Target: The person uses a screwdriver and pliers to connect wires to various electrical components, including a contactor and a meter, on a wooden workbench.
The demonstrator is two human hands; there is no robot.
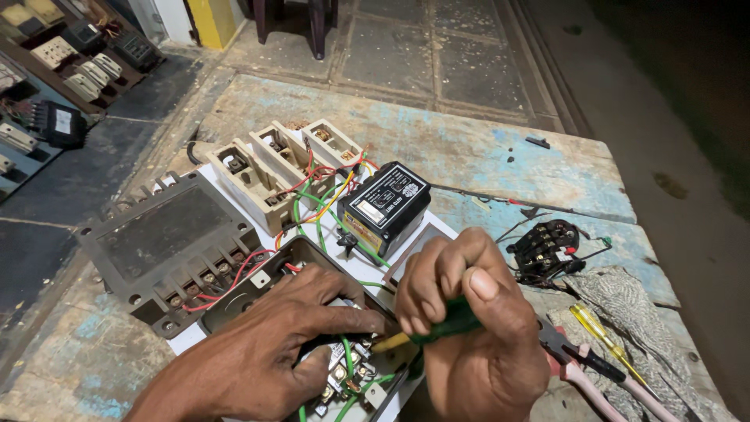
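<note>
Two hands on job. Your right hand [469, 312] fisted tight round green-handled screwdriver [449, 322], tip down at contactor [348, 367] in open grey housing [273, 270] at near edge of white panel [367, 270]. Your left hand [281, 352] lies flat on contactor, fingers spread, gripping nothing. Judged: wiring mid-way; red and green leads [312, 207] loose, three cream fuse holders [273, 168] and black relay box [388, 202] already placed. Screw under tip hidden; contactor cut off by frame.

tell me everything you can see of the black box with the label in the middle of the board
The black box is a small rectangular unit, plastic by its look, with a pale printed label on top and a yellowish one on its near side. It sits tilted on the white board, apart from both hands. Green, red and yellow wires run to it from the beige fuse holders.
</note>
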